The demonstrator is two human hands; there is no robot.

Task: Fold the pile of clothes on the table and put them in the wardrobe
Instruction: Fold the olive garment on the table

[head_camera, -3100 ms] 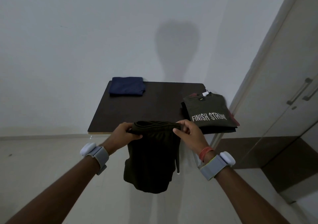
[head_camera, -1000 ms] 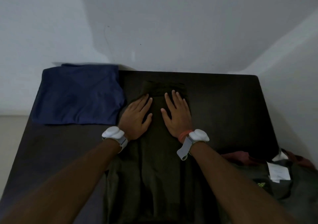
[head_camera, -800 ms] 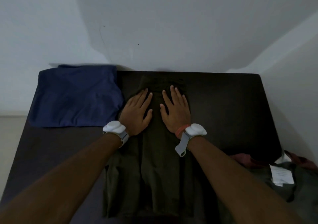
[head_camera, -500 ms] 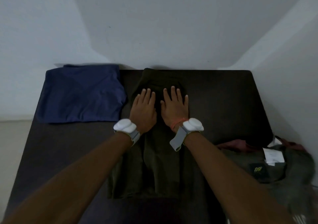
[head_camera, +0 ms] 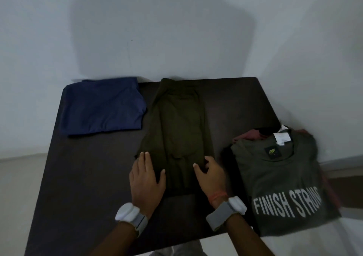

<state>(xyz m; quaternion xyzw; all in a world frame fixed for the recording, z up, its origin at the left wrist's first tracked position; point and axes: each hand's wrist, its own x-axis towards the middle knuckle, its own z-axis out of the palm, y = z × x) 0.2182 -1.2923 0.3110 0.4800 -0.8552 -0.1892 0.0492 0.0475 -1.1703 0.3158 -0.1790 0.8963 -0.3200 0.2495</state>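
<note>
A dark olive garment lies flat and lengthwise in the middle of the dark brown table. My left hand rests flat on its near left corner, fingers spread. At the near right edge my right hand sits with fingers curled onto the fabric. A folded navy garment lies at the far left. A folded grey T-shirt reading FINISH STRONG tops a stack at the right edge, with a maroon piece beneath it.
White walls stand close behind and to the right of the table. The stack of folded clothes overhangs the table's right edge. Pale floor shows at the left. The wardrobe is out of view.
The olive garment, earlier held up in the air, now lies on the table. Both hands slid from its far end down to its near end, and my view pulled back.
</note>
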